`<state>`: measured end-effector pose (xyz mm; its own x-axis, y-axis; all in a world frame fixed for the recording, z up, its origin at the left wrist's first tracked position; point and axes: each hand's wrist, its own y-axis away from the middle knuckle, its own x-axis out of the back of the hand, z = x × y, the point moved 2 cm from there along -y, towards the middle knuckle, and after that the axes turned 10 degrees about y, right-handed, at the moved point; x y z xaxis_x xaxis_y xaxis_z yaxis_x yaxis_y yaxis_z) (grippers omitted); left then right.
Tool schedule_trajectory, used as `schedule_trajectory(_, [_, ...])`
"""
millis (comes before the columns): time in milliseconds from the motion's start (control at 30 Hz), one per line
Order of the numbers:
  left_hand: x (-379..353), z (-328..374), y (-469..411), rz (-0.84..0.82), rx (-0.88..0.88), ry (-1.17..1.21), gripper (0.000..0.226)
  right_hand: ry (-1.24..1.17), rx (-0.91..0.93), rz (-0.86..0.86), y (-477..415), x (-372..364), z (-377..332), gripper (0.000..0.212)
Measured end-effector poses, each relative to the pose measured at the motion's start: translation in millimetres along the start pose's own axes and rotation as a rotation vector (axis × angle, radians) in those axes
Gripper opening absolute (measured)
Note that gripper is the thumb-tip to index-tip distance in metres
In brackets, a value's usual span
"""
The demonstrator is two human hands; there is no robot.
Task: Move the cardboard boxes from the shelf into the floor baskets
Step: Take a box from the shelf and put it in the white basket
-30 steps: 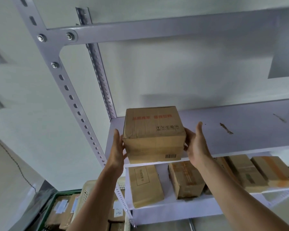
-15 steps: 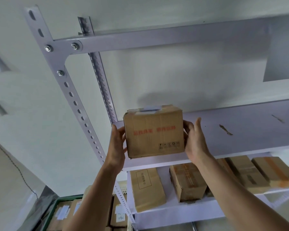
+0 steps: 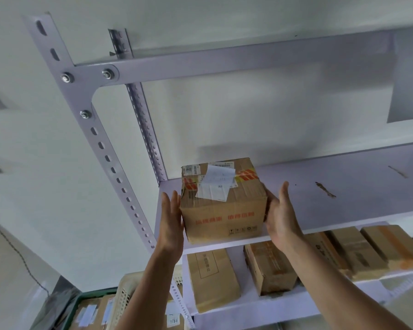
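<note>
Pressing the cardboard box (image 3: 222, 210) between 2 hands at the upper shelf's (image 3: 343, 198) front edge: left hand (image 3: 171, 220) flat, fingers straight; right hand (image 3: 280, 217) palm opposite, finger curl hidden. Stiff, taped, probably light; grip both side faces low.

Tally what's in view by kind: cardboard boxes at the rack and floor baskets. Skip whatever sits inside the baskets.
Cardboard boxes: 6. That is 1 held box between the left hand and right hand, and 5 on the lower shelf.
Floor baskets: 2. They are the green basket and the cream basket.
Total: 8
</note>
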<state>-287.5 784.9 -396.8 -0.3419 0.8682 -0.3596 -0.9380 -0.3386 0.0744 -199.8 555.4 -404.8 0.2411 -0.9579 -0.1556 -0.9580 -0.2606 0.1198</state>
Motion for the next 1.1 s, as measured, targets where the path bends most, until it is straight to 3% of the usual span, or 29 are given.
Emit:
schedule_trajectory(367, [17,-13,32,-0.172,-0.111,-0.030,0.077,-0.223,0.083,0.100,58,-2,9,0.084])
schedule_trajectory(467, [21,-13,54,-0.184,-0.110,-0.022,0.085,-0.254,0.098,0.136,82,-5,20,0.079])
schedule_trajectory(600, [26,-10,86,-0.163,-0.115,-0.005,0.098,-0.250,0.098,0.161,112,-8,26,0.077])
schedule_trajectory(800, [40,-23,138,-0.106,-0.057,-0.028,0.081,-0.233,0.095,0.146,163,-11,36,0.073])
schedule_trajectory(1100, [87,-47,236,-0.002,-0.040,-0.013,0.085,-0.209,0.084,-0.013,239,-29,75,0.066])
